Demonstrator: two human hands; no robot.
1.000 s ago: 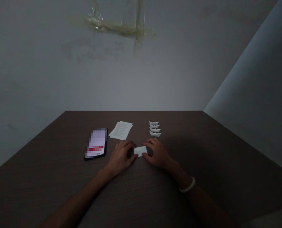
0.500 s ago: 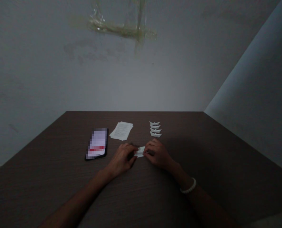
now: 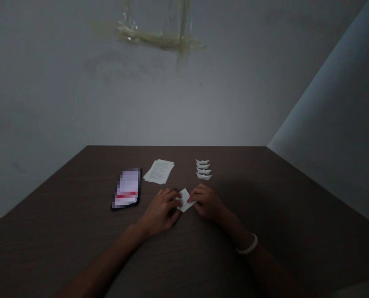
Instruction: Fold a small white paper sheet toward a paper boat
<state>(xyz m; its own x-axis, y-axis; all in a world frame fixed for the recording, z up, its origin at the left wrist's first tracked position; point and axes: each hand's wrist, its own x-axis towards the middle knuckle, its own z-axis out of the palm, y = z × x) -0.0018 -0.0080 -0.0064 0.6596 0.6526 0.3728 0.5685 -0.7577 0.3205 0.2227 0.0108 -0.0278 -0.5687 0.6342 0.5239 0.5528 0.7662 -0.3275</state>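
A small folded piece of printed paper [image 3: 184, 203] lies between my two hands, low over the table. My left hand [image 3: 162, 210] grips its left side, fingertips on the printed face and thumb near the lower edge. At the right side, my right hand [image 3: 207, 203] pinches a corner or flap between thumb and fingers. A bracelet of white beads [image 3: 248, 245] circles my right wrist. Just beyond the right hand, several folded paper boats [image 3: 204, 176] stand in a column. Parts of the held paper are hidden under my fingers.
A stack of printed paper sheets [image 3: 159, 171] lies beyond my left hand. To its left is a phone [image 3: 127, 187] with a lit, blurred screen. The brown table [image 3: 234, 155] meets a wall [image 3: 184, 111] at its far edge; tape [image 3: 153, 40] sticks to that wall.
The paper has turned from lying roughly crosswise to a diamond-like angle, showing more of its face. My left fingers have shifted onto it; my right hand has moved slightly toward me.
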